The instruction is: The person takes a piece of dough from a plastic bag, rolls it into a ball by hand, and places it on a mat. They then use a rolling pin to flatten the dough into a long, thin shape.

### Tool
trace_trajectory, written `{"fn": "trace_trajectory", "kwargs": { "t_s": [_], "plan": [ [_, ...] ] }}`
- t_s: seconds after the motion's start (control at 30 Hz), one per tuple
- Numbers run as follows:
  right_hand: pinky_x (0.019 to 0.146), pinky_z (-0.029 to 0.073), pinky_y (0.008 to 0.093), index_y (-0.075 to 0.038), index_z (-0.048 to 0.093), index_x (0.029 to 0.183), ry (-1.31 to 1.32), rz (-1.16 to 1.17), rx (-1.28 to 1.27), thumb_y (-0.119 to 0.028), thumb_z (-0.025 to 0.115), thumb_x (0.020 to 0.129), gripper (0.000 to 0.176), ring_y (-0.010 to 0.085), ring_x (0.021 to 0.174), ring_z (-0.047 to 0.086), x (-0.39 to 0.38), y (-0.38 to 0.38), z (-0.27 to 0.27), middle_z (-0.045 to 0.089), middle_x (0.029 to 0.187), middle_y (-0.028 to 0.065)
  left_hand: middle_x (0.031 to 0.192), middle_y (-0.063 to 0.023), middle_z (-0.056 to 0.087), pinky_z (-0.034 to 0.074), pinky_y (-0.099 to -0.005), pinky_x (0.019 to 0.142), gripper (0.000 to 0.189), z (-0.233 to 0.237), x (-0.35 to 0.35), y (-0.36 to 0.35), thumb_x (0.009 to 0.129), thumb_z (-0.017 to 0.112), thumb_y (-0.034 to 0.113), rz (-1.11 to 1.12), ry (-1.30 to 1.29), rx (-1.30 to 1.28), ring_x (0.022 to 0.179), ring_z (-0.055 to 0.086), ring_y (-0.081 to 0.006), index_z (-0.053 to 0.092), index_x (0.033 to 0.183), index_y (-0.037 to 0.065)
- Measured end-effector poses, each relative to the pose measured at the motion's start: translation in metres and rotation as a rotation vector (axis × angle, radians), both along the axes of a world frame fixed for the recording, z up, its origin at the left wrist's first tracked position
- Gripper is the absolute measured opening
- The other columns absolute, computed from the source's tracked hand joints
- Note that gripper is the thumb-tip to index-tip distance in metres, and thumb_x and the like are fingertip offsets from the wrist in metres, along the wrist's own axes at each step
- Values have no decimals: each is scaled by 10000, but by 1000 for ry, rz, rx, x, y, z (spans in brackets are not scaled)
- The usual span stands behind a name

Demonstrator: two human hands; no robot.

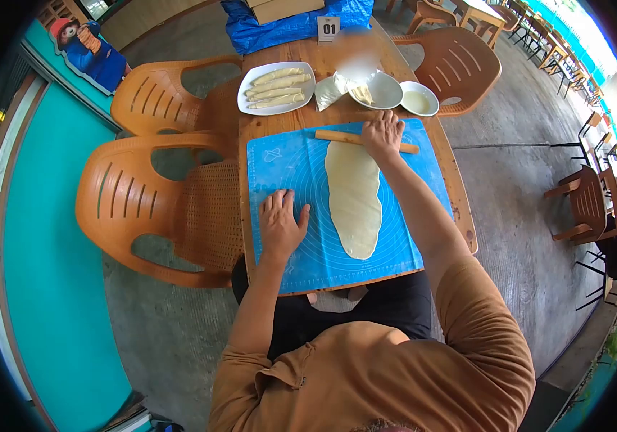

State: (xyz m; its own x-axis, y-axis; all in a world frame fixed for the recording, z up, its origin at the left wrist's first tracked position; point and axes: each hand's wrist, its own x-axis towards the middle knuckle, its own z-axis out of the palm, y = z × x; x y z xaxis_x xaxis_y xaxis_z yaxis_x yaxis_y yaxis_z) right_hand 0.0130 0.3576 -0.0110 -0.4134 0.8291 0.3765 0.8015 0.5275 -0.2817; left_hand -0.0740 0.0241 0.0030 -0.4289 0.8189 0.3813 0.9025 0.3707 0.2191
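The dough (pixel 354 201) lies rolled long and thin at mid-frame on the mat (pixel 287 165). My right hand (pixel 382 135) presses open-palmed on the pin (pixel 337 135) at the dough's top end, and my left hand (pixel 281 223) lies flat and empty on the mat. I judge the rolling nearly done.
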Motion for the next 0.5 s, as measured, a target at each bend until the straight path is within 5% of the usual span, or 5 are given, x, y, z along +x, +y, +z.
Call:
{"fn": "trace_trajectory", "kwargs": {
  "t_s": [0.27,0.5],
  "plan": [
    [976,382,492,-55,686,1061,23,-71,168,-350,445,1073,382,296,1099,614,-11,7,-4,686,1105,135,1291,-192,631,403,-504,1101,506,-12,4,-4,1062,518,389,-5,78,72,1246,568,-351,661,1285,-42],
    [971,398,514,-107,727,1050,192,-83,141,-402,421,1102,429,284,1026,668,-2,10,-8,739,970,70,1301,-201,625,390,-505,1114,512,-9,4,-5,1066,508,384,-17,47,83,1255,560,-351,647,1301,-49]
  ]
}}
